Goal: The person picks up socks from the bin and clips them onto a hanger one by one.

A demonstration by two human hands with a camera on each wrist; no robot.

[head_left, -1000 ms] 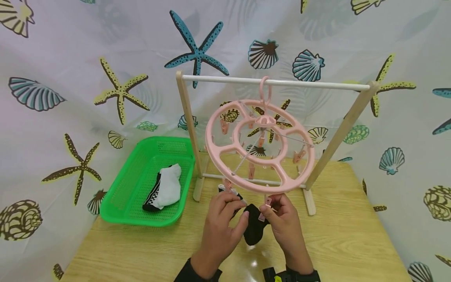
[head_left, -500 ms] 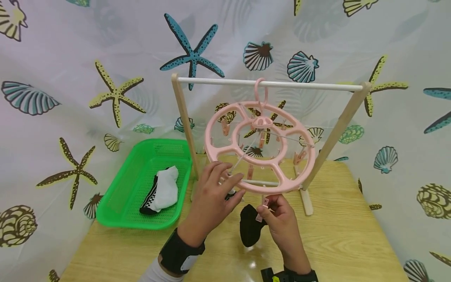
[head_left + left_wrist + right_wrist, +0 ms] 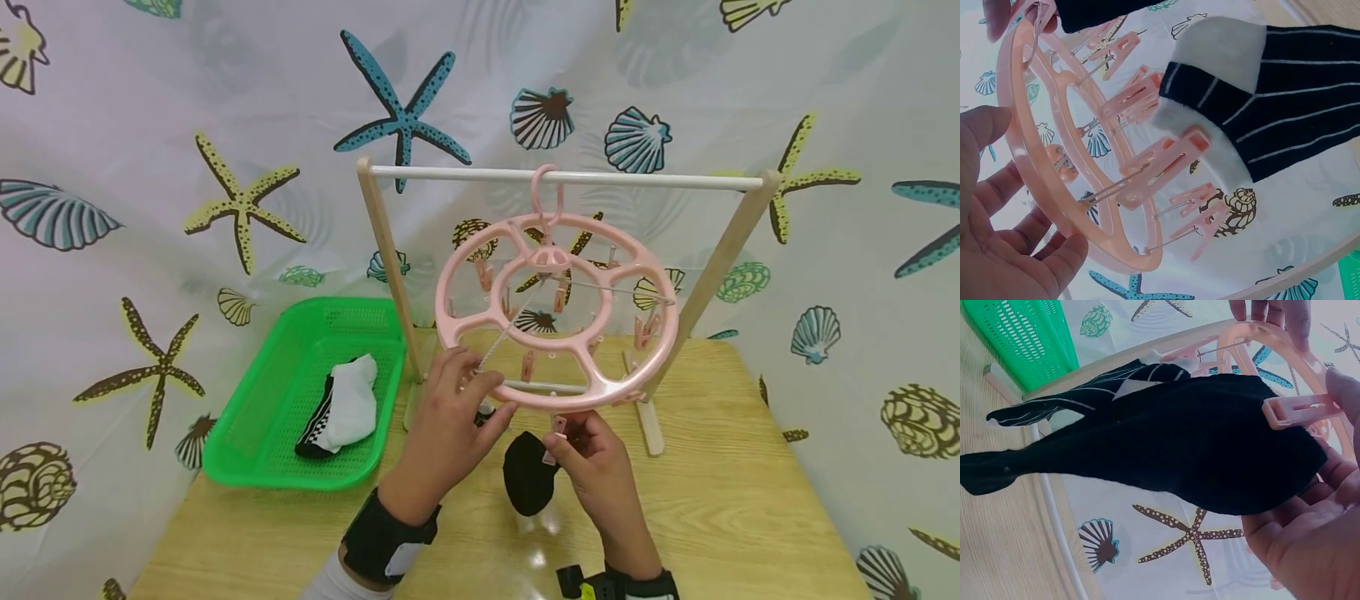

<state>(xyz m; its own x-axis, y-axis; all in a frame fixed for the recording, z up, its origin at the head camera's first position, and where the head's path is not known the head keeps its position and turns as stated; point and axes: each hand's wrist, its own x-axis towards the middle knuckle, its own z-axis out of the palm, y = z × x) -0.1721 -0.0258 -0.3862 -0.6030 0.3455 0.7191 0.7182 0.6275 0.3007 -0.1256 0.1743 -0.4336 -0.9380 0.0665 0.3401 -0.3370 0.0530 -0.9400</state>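
Observation:
A round pink clip hanger hangs in the middle of the head view. My left hand holds its near left rim, with fingers and thumb about the ring in the left wrist view. At the near edge my right hand pinches a pink clothespin, whose jaws are on the end of a black sock. The sock dangles below the ring, and some fingers lie behind it. A dark sock with white stripes and a white heel hangs from another clip, mostly hidden by my left hand in the head view.
A wooden stand with a white bar carries the hanger. To the left, a green basket contains a white and black sock. Several pink clips dangle around the ring. A patterned sheet backs the wooden table.
My left hand has gone from beside the black sock up and left to the hanger's rim. My right hand stays at the clothespin on the black sock. The hanger has turned slightly.

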